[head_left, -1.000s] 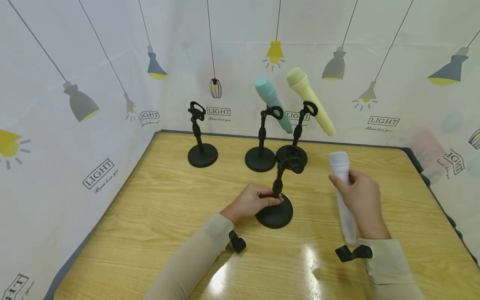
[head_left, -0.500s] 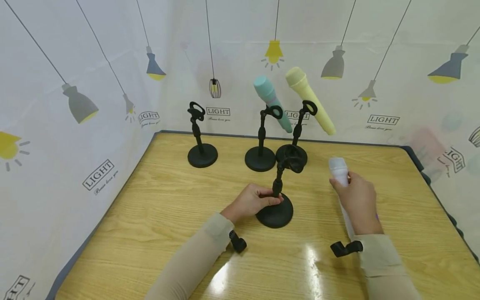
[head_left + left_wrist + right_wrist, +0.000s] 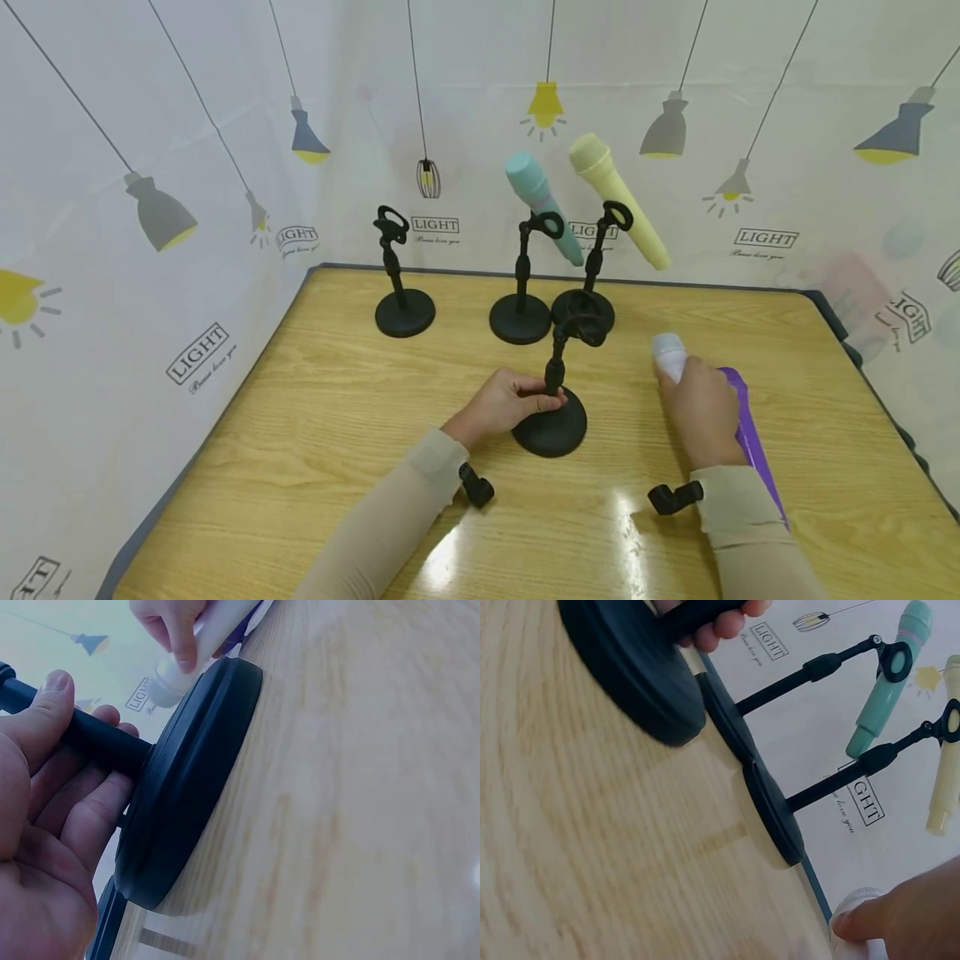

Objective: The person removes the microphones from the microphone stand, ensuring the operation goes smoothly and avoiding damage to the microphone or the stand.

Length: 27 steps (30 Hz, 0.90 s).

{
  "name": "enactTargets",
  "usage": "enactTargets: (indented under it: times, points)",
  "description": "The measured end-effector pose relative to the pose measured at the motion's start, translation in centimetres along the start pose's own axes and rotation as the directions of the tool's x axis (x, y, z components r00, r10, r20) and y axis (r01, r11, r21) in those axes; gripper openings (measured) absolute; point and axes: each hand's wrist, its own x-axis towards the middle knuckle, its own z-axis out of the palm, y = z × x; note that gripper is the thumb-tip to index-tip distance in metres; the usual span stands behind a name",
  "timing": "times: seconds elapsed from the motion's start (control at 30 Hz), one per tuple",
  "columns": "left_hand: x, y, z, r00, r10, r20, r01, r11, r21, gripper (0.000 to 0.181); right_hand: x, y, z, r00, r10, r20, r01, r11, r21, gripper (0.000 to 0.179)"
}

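My left hand [image 3: 504,404] pinches the pole of the nearest black microphone stand [image 3: 551,432], just above its round base. That stand's clip [image 3: 585,321] holds no microphone. In the left wrist view, thumb and fingers lie around the pole [image 3: 112,742]. To the right, my right hand [image 3: 703,412] grips a white microphone [image 3: 669,357]; its head sticks out past the thumb, and the hand hides most of the handle in the head view. A long purple object [image 3: 753,437] shows beside the right hand, partly hidden by hand and sleeve; its kind is unclear.
Behind stand two black stands side by side, one with a teal microphone [image 3: 528,179] in its clip, the other with a yellow microphone [image 3: 626,200]. Another stand [image 3: 405,312], its clip unfilled, is at the back left. A lamp-printed sheet [image 3: 465,92] borders the wooden table [image 3: 337,433].
My right hand has shifted left and turned with the white microphone, whose head is now lower and nearer. The purple object has come into view behind it. The left hand stays on the stand.
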Motion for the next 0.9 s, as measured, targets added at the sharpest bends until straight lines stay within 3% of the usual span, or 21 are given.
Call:
enactTargets:
  times: [0.5,0.77,0.9]
  points:
    - [0.1,-0.3,0.0,1.0,0.019,0.004,-0.019,1.0,-0.009,0.013,-1.0,0.7,0.8,0.998,-0.041,-0.049,0.038,0.997,-0.065,0.037]
    - [0.1,-0.5,-0.1,1.0,0.02,0.004,-0.02,1.0,-0.017,0.013,-1.5,0.4,-0.4,0.994,-0.072,-0.087,0.063,0.993,-0.095,0.031]
    - [0.1,-0.4,-0.1,1.0,0.013,0.008,-0.013,1.0,-0.014,0.013,-1.8,-0.4,-1.1,0.985,-0.131,-0.116,0.125,0.99,-0.06,0.031]
